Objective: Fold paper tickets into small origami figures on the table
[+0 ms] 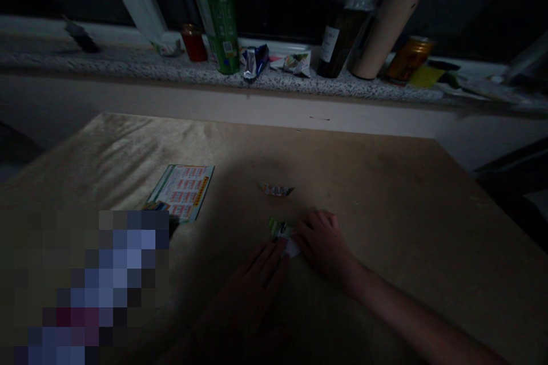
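A small crumpled wrapper (pixel 279 227), green and white, lies on the table top in front of me. My left hand (pixel 257 276) rests flat with fingers stretched out, their tips on the wrapper's lower left part. From the other side, the bent fingers of my right hand (pixel 323 245) close on the wrapper's right edge. Both hands are in shadow, so the fingertips are hard to make out. Just beyond them lies a second small wrapper (pixel 277 190) with coloured print and pointed ends, touched by neither hand.
A printed card (pixel 184 191) with red and yellow patches lies at the left of the brown table (pixel 363 165). A pixelated block covers the lower left. Along the granite sill (pixel 274 81) stand a green container (pixel 222 28), a dark bottle (pixel 331 45), a tube (pixel 391 17) and a can (pixel 411 60).
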A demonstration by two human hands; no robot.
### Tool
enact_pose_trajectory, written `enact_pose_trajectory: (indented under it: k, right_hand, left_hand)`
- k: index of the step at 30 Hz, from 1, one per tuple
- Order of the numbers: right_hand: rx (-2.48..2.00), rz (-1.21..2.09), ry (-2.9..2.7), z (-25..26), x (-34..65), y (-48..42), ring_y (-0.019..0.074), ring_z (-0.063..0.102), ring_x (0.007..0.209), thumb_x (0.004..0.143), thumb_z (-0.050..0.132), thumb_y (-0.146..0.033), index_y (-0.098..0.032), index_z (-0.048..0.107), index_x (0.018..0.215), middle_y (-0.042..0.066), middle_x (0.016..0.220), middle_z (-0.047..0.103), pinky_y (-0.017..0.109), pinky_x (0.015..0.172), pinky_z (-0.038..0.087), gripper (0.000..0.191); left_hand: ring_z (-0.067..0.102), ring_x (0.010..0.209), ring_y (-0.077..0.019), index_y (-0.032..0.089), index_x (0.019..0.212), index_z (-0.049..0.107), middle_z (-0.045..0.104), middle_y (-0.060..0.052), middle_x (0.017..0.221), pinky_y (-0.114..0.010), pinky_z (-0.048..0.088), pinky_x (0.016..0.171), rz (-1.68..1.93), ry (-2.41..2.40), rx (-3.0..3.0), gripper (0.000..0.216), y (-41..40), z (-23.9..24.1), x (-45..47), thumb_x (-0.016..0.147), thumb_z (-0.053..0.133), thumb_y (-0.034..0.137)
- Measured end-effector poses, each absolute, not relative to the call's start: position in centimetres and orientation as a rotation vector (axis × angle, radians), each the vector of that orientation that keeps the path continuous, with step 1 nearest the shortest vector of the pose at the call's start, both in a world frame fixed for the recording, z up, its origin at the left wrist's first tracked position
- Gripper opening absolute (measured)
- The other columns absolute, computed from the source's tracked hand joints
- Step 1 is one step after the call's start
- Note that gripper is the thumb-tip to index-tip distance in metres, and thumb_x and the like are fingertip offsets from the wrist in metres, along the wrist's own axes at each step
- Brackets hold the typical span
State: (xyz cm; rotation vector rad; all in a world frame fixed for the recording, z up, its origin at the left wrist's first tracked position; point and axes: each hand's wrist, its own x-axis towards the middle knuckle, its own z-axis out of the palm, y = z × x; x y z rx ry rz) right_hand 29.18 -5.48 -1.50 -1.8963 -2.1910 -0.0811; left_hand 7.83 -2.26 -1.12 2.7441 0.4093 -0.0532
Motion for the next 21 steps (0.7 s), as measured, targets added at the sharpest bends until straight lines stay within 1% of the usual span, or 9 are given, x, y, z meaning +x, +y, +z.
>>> enact_pose_trajectory:
  k: [3, 5, 9, 13, 18, 21]
  right_hand:
    - [-1.893, -0.059, -2.186, -1.5, 29.2, -5.5, 0.0245, 0.049, 0.087, 0.090, 0.052, -0.026, -0.020, 0.060, 0.083, 0.007, 0.087, 0.056, 0.039, 0.077, 0.035, 0.012]
    - [-1.895, -0.044, -2.187, -1.5, 29.2, -5.5, 0.0244, 0.049, 0.086, 0.089, 0.054, -0.026, -0.021, 0.060, 0.082, 0.007, 0.087, 0.056, 0.039, 0.077, 0.035, 0.011]
    - [-1.904, -0.021, -2.197, -1.2, 29.2, -5.6, 0.0246, 0.048, 0.088, 0.090, 0.052, -0.025, -0.021, 0.060, 0.084, 0.007, 0.089, 0.056, 0.039, 0.079, 0.034, 0.011]
    - [-1.916, -0.017, -2.189, -1.2, 29.1, -5.6, 0.0251, 0.048, 0.087, 0.091, 0.051, -0.025, -0.022, 0.061, 0.084, 0.007, 0.088, 0.056, 0.039, 0.078, 0.034, 0.012]
    - [-1.909, -0.040, -2.181, -1.5, 29.3, -5.4, 0.0249, 0.049, 0.087, 0.091, 0.049, -0.025, -0.020, 0.062, 0.083, 0.008, 0.086, 0.057, 0.039, 0.076, 0.035, 0.016]
    - [-1.851, -0.061, -2.156, -1.4, 29.6, -5.9, 0.0227, 0.050, 0.085, 0.090, 0.051, -0.024, -0.018, 0.062, 0.086, 0.008, 0.087, 0.059, 0.038, 0.079, 0.036, 0.014]
  left_hand:
    - [0.014, 0.138, -0.0312, 0.015, 0.147, -0.004, 0.005, -0.011, 0.154, -0.044, 0.017, 0.111, 0.002, 0.392, 2.743, 0.096, -2.3, -1.2, 7.9, 0.081, 0.052, 0.057]
    - [0.014, 0.138, -0.0318, 0.016, 0.147, -0.004, 0.004, -0.011, 0.154, -0.044, 0.017, 0.111, 0.002, 0.413, 2.758, 0.098, -2.3, -1.4, 7.9, 0.079, 0.053, 0.057]
    - [0.011, 0.138, -0.0321, 0.017, 0.146, -0.009, 0.001, -0.010, 0.154, -0.046, 0.015, 0.111, -0.072, 0.441, 2.783, 0.096, -2.5, -1.5, 8.1, 0.082, 0.049, 0.059]
    - [0.009, 0.139, -0.0297, 0.018, 0.146, -0.012, 0.003, -0.007, 0.154, -0.045, 0.012, 0.112, -0.136, 0.443, 2.767, 0.097, -2.5, -1.2, 8.4, 0.081, 0.049, 0.057]
    - [0.012, 0.138, -0.0299, 0.018, 0.147, -0.004, 0.009, -0.006, 0.154, -0.044, 0.014, 0.112, -0.100, 0.473, 2.736, 0.093, -2.8, -0.4, 8.4, 0.082, 0.051, 0.055]
    - [0.013, 0.138, -0.0290, 0.018, 0.148, 0.002, 0.012, -0.004, 0.154, -0.043, 0.014, 0.112, -0.050, 0.512, 2.730, 0.090, -3.1, 0.2, 8.4, 0.081, 0.053, 0.052]
